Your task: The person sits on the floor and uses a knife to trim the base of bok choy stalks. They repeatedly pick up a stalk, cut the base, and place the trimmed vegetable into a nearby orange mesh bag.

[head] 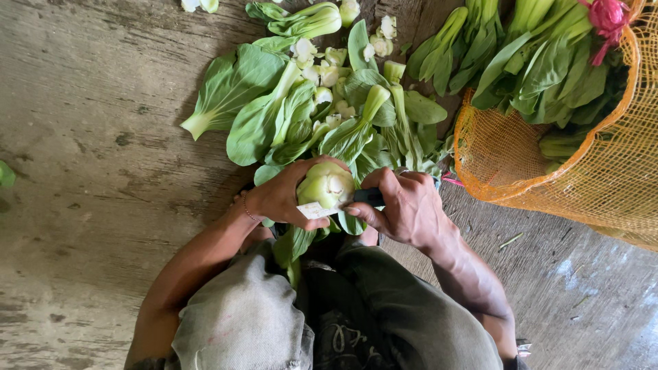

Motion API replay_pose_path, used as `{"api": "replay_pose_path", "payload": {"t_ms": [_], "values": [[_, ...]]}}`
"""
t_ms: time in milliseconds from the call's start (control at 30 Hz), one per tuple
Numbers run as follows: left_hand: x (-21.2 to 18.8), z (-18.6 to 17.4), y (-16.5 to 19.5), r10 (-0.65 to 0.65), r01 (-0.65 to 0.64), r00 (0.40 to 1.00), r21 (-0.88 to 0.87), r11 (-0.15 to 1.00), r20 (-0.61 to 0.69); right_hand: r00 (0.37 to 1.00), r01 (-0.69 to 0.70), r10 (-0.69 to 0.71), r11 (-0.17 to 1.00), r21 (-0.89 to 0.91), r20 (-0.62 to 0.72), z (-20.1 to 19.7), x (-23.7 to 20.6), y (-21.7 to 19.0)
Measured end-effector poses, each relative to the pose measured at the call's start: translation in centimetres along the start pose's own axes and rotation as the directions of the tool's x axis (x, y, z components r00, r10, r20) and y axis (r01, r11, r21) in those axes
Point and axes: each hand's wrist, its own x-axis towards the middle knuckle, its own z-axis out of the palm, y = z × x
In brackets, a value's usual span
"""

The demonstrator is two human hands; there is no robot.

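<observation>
My left hand (282, 196) grips a head of bok choy (326, 185) by its pale base, leaves hanging down toward my lap. My right hand (404, 204) is closed on a dark-handled knife (369, 197), whose light blade (314, 210) lies against the underside of the stem base. Both hands meet just above my knees. A thin bracelet circles my left wrist.
A heap of trimmed bok choy leaves and cut stem pieces (322, 103) lies on the concrete floor (96, 137) ahead. An orange mesh sack (582, 171) full of whole bok choy stands at the right, tied with pink string (606, 17).
</observation>
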Motion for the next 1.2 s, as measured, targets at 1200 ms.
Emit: {"api": "replay_pose_path", "payload": {"t_ms": [1200], "values": [[0.2, 1.6, -1.1, -0.102, 0.08, 0.988, -0.173, 0.982, -0.12, 0.937, -0.254, 0.343, 0.805, 0.536, -0.071, 3.9, -3.1, 5.2]]}}
